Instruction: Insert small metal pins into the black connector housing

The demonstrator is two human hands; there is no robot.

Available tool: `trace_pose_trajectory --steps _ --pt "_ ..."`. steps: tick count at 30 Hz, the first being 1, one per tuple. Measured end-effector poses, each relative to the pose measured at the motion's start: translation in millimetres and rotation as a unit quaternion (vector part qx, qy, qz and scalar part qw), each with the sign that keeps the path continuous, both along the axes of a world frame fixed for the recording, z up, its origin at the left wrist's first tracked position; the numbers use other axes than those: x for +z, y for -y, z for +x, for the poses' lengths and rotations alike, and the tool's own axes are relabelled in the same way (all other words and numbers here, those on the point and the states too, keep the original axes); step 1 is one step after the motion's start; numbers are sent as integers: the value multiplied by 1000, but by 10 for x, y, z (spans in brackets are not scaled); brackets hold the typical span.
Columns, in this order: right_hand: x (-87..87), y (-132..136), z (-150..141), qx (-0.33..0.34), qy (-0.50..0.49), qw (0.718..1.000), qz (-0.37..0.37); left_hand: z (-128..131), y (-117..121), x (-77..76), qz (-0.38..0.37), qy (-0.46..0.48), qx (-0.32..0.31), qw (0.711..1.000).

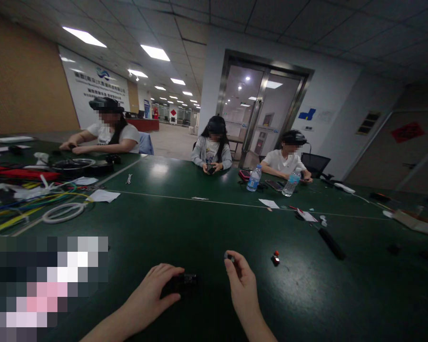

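My left hand (154,290) is low in the view, its thumb and fingers curved around one end of a small black block-shaped device (189,279) on the dark green table. Part of that device is hidden by the hand, and its exact kind is unclear. To its right, my right hand (243,283) is raised a little, pinching a small grey roundish piece (227,257) between thumb and forefinger. A small red and silver part (276,259) lies on the table to the right of my right hand.
A black bar (331,243) lies farther right. Cables, a coiled white tube (64,213) and papers crowd the left side. Two water bottles (254,178) (291,183) stand across the table, where several people wearing headsets sit. A wrench (129,179) lies at the far left.
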State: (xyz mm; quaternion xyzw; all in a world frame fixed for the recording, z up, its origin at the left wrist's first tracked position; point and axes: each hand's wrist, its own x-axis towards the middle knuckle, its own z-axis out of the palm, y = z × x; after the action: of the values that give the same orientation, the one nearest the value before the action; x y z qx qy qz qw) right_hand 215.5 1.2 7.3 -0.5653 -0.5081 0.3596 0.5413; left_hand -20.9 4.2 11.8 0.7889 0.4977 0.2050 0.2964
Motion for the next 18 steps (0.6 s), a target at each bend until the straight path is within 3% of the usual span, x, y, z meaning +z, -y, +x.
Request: trace_pose_trajectory --steps 18 --pt "56 41 -2 26 40 999 8 -3 24 40 -22 -2 3 1000"
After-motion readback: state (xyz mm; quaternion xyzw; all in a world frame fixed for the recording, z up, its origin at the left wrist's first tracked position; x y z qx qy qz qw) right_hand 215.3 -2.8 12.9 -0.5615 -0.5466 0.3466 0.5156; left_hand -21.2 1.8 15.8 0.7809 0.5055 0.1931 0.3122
